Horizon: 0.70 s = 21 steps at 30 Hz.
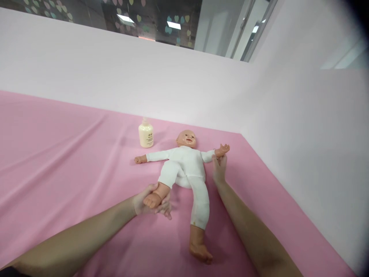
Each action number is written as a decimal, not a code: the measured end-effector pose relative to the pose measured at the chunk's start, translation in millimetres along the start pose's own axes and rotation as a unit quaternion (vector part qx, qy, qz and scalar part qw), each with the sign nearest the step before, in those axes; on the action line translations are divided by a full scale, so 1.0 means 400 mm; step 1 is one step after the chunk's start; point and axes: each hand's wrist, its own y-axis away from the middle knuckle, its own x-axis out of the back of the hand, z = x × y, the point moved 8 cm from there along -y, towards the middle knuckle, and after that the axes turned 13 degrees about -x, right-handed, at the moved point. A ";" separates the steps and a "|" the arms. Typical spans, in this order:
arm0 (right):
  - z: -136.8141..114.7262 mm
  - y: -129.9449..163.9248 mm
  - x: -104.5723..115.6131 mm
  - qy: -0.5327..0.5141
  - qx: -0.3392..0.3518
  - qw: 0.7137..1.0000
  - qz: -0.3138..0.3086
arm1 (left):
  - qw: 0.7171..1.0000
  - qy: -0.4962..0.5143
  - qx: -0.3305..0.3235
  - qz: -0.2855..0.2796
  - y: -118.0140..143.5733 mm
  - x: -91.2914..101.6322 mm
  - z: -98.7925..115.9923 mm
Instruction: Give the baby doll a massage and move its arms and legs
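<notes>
A baby doll with a white cloth body lies on its back on a pink sheet, its head towards the wall. My left hand is wrapped from below around the doll's leg at the left of the view, near the ankle, and this leg is bent up off the sheet. At the doll's arm on the right, my right hand grips the wrist between thumb and fingers. The other leg lies stretched out towards me, and the other arm reaches out to the left.
A cream-coloured bottle stands upright left of the doll's head, near the wall. The pink sheet has folds on the left. White walls close off the back and right, with a window above.
</notes>
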 end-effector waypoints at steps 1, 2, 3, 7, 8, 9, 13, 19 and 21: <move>-0.012 0.012 -0.018 0.010 0.017 1.000 -0.022 | 1.000 0.007 -0.009 0.026 -0.002 0.013 0.003; -0.020 0.025 -0.036 0.023 0.030 0.998 -0.042 | 0.998 0.013 -0.015 0.052 -0.003 0.024 0.006; -0.024 0.037 -0.052 0.044 0.040 0.996 -0.061 | 0.997 0.015 -0.021 0.077 -0.003 0.034 0.009; -0.038 0.091 -0.120 0.197 0.115 0.962 -0.152 | 0.990 0.004 -0.021 0.140 -0.003 0.051 0.010; -0.044 0.103 -0.134 0.230 0.143 0.947 -0.173 | 0.989 0.002 -0.019 0.145 -0.003 0.053 0.008; -0.050 0.113 -0.144 0.255 0.170 0.933 -0.188 | 0.989 0.000 -0.019 0.147 -0.004 0.054 0.007; -0.067 0.128 -0.156 0.287 0.224 0.909 -0.203 | 0.987 -0.001 -0.011 0.157 -0.005 0.069 -0.005; -0.071 0.129 -0.158 0.290 0.238 0.905 -0.199 | 0.985 0.000 0.002 0.174 -0.003 0.093 -0.020; -0.071 0.130 -0.158 0.295 0.241 0.904 -0.196 | 0.987 -0.007 0.000 0.163 -0.004 0.096 -0.021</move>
